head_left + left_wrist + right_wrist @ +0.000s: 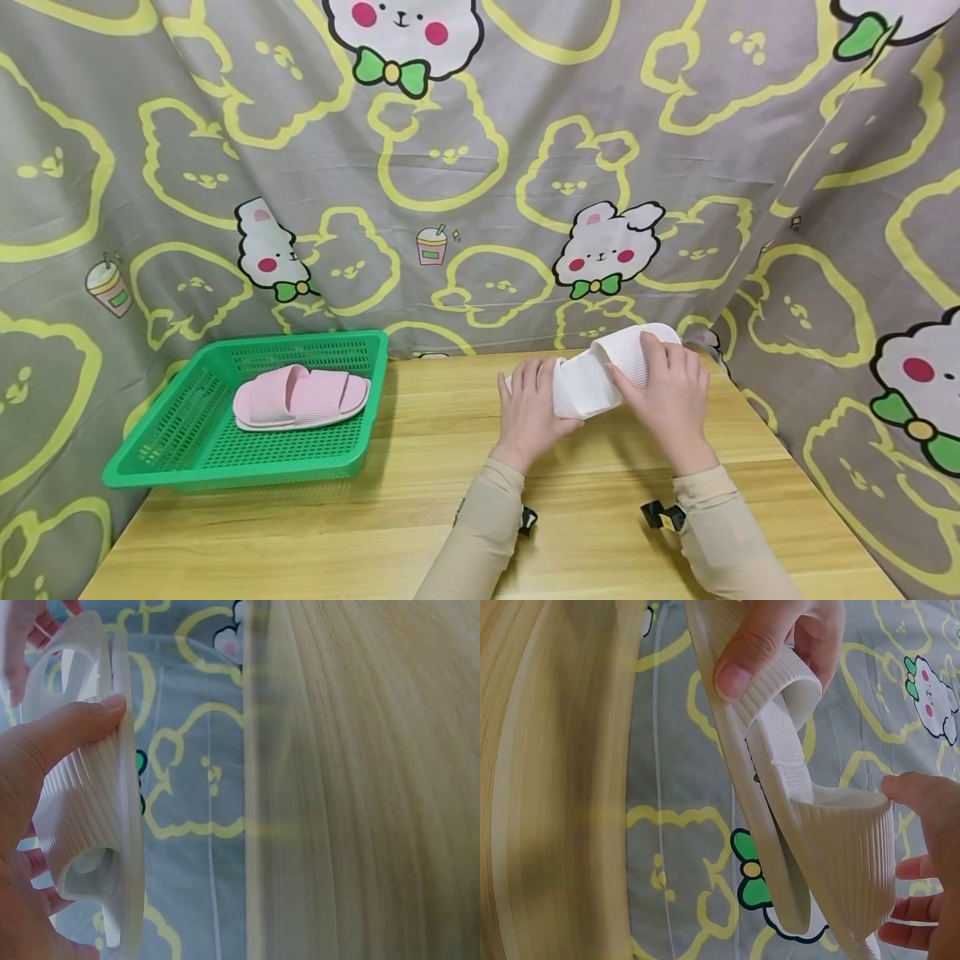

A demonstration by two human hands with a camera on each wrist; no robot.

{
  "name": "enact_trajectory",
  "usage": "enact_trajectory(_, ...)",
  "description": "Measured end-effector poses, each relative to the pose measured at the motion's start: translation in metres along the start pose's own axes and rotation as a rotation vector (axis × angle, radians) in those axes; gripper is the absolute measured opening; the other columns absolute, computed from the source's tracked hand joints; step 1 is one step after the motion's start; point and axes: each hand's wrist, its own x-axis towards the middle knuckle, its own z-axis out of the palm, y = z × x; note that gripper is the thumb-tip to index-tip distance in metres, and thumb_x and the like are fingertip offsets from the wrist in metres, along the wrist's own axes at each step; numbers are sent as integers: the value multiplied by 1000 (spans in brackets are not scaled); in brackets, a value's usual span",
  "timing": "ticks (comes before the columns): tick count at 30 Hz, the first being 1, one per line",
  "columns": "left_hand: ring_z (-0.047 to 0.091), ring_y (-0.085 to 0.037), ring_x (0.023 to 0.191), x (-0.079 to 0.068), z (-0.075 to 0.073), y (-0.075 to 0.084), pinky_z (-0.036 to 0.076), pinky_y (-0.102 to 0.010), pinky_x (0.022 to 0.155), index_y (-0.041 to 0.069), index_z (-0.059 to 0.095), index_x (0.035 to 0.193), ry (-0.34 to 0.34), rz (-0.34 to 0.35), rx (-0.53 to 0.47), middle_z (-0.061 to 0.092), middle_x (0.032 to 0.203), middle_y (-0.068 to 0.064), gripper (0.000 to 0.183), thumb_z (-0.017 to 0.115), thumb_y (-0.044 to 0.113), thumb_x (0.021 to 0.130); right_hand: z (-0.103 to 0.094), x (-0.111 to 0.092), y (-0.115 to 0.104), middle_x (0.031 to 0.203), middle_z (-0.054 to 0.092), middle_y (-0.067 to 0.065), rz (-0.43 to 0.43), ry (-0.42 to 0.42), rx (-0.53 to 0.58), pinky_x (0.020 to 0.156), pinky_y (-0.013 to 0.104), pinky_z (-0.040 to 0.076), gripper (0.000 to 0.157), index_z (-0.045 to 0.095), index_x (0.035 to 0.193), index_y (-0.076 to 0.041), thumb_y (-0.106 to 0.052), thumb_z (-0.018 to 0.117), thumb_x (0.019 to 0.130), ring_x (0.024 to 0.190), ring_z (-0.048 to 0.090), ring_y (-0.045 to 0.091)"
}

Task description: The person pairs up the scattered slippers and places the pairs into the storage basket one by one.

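Note:
Two white slippers with ribbed straps are held together above the wooden table, lying against each other with their straps at opposite ends. My left hand (528,412) grips the left slipper (847,862) around its strap, its thumb on the strap's edge in the left wrist view. At the other end my right hand (671,400) holds the right slipper (622,358), thumb on its ribbed strap and fingers behind. A narrow gap shows between the soles in the right wrist view. To the left, pink slippers (322,392) lie in a green basket (375,400).
The wooden table (420,517) spans the space below the hands. A grey curtain (517,75) with yellow bear outlines hangs behind it and along the right side. Black wrist gear (663,517) sticks out from the right sleeve.

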Motion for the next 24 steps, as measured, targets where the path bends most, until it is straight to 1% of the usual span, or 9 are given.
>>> enact_trajectory(8,45,-23,129,1,1,1,35,-65,107,21,40,140,-15,-7,2,50,133,-1,103,87,60,57,-1,1,3,107,57,25,5,16,-27,74,54,40,71,54,129,-4,-48,73,76,90,49,44)
enact_trajectory(12,46,-23,128,1,2,2,36,-66,106,20,41,140,3,0,4,51,132,-1,103,87,59,56,-2,2,3,109,58,25,27,19,-29,75,54,39,70,55,128,-4,-48,73,76,90,49,44)
enact_trajectory(16,47,-24,128,0,2,1,36,-66,105,19,42,139,18,4,17,51,132,-2,103,88,58,55,-2,2,2,109,58,24,46,-5,-23,78,55,38,68,55,128,-6,-48,72,77,92,48,44)
enact_trajectory(19,47,-25,128,0,1,1,36,-67,105,19,42,139,25,3,34,51,131,-2,103,88,57,55,-1,1,2,108,57,23,48,-17,-24,78,56,38,68,55,127,-7,-49,73,77,92,47,44)
enact_trajectory(24,47,-26,128,-1,0,0,37,-67,104,17,43,139,43,15,49,52,130,-3,102,88,56,55,-1,0,2,106,57,23,37,-8,-39,75,55,39,69,56,126,-7,-49,74,76,90,48,43)
